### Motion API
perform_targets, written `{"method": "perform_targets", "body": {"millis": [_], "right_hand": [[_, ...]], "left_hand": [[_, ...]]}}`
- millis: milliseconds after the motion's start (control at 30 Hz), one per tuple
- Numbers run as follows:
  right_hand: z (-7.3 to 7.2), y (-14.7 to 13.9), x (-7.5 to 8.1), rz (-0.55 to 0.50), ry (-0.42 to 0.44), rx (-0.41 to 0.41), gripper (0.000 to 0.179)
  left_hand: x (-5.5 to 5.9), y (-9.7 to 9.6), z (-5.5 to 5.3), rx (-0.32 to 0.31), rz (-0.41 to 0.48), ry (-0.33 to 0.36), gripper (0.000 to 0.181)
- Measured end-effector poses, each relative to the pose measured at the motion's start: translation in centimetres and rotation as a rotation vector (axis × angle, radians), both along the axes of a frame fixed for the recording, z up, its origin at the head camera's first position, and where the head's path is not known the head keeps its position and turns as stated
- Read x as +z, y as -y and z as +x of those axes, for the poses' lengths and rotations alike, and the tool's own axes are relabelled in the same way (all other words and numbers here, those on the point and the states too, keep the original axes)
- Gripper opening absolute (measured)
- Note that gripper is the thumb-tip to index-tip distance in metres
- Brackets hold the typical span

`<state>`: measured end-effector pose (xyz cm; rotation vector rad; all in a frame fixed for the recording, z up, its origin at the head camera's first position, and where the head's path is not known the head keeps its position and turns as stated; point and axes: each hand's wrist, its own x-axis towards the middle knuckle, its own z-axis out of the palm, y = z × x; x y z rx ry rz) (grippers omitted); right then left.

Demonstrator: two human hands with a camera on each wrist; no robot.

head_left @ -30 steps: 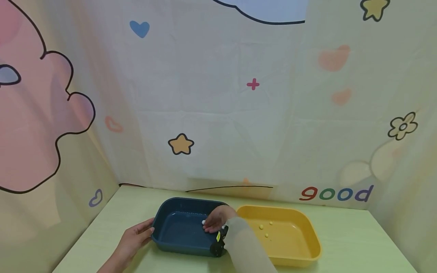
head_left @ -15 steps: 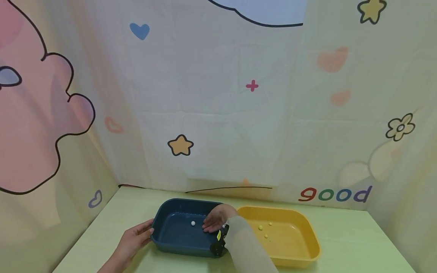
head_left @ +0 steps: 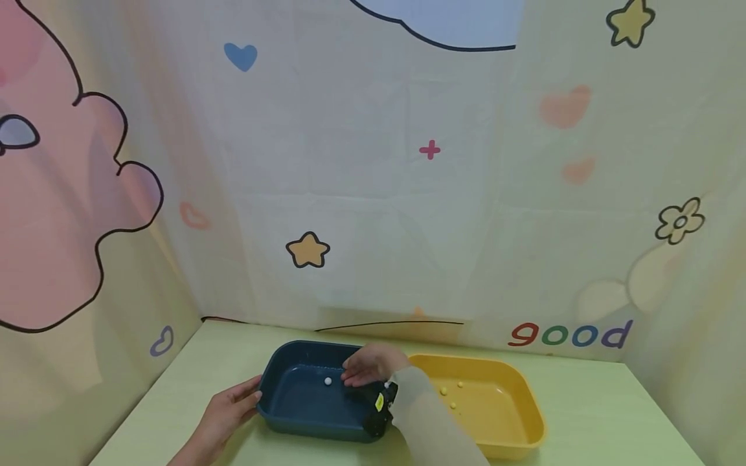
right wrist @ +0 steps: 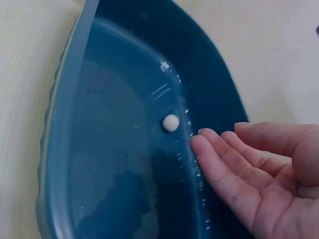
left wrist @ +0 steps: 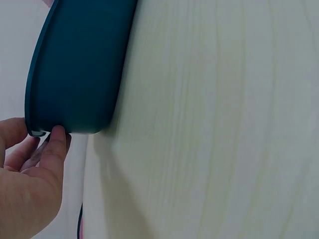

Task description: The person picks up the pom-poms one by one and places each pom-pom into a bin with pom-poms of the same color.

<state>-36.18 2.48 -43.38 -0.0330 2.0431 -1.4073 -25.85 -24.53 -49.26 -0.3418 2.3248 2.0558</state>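
White ball (head_left: 328,381) on the floor of the blue basin (head_left: 317,429), just beside a loose right hand (head_left: 373,364)

Small and round; in the right wrist view, near the foot of the basin's wall, ahead of the fingertips (right wrist: 203,148) and apart from them. All around it, dark, glossy walls with rounded corners, upright on the table (head_left: 606,414). Over the basin's right part, the right hand, released, fingers loosely extended; contact with the far wall unclear. At the wrist, a black device (head_left: 377,424) with a small yellow label, then a pale sleeve (head_left: 434,421) slanting down toward the near edge.

At the opposite end, the left hand (head_left: 229,409), grasping the blue basin by its rim: thumb against the outer wall, other fingers close by, partly hidden in the left wrist view.

Just to the right, a yellow basin (head_left: 495,414) of similar shape, upright too, partly covered by the sleeve. On its floor, a few small yellow balls (head_left: 444,391), scattered and apart. Beneath both basins, a pale green tabletop, streaked in the left wrist view. Behind, a pale printed cloth (head_left: 361,129) with an orange star (head_left: 307,250), a blue heart (head_left: 241,57) and, low on the right, the coloured word "good" (head_left: 568,335).
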Motion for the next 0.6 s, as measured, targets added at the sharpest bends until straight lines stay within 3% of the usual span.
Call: {"method": "perform_targets", "body": {"millis": [300,600], "right_hand": [[0.7,-0.4,1.6,0.018,-0.115,0.081,0.028],[2.6,-1.2,2.5,-0.036,-0.228,0.143,0.030]], "left_hand": [[-0.1,0.2,-0.1,0.005,-0.010,0.008,0.045],[-0.1,0.0,-0.2,0.003,-0.018,0.024,0.046]]}}
